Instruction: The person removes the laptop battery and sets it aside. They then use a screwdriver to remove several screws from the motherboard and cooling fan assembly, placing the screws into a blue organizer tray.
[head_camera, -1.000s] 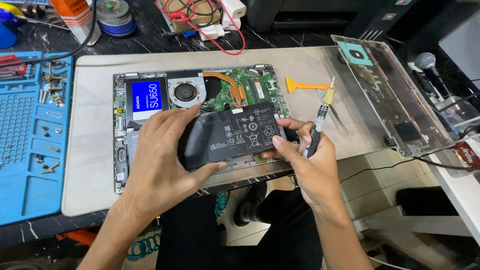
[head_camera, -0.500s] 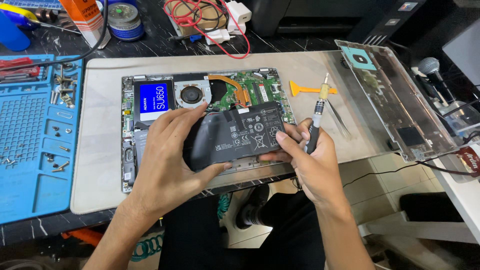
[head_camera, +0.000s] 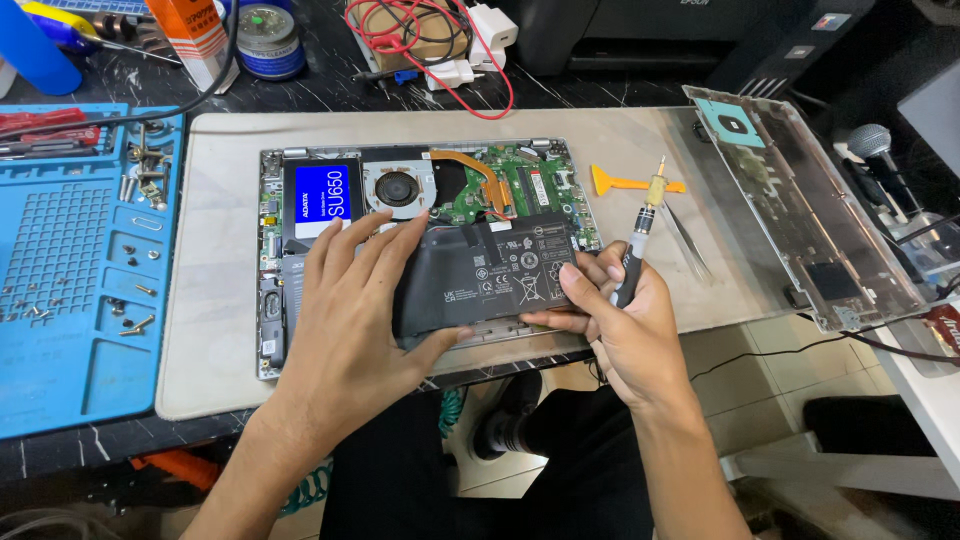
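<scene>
On grey mat (head_camera: 220, 200), both hands grasp the flat black battery (head_camera: 490, 275); right hand (head_camera: 625, 325) also grips a screwdriver (head_camera: 638, 240), left hand (head_camera: 350, 320) fingers spread.

Count: one opened laptop (head_camera: 300, 300), one black battery pack (head_camera: 490, 275), one cooling fan (head_camera: 398, 188), one blue-labelled drive (head_camera: 323, 192). One screwdriver (head_camera: 635, 250), one orange pry tool (head_camera: 625, 183), one tweezers (head_camera: 688, 240). Two hands: left hand (head_camera: 350, 330), right hand (head_camera: 625, 325).

The laptop (head_camera: 420, 250) lies open on the mat (head_camera: 220, 300). The battery (head_camera: 490, 275) sits in its near half, with the fan (head_camera: 398, 188) and board (head_camera: 520, 185) behind. The tray (head_camera: 70, 260) lies left of the mat; the pry tool (head_camera: 620, 183), tweezers (head_camera: 688, 240) and cover (head_camera: 800, 210) lie right of the laptop
</scene>
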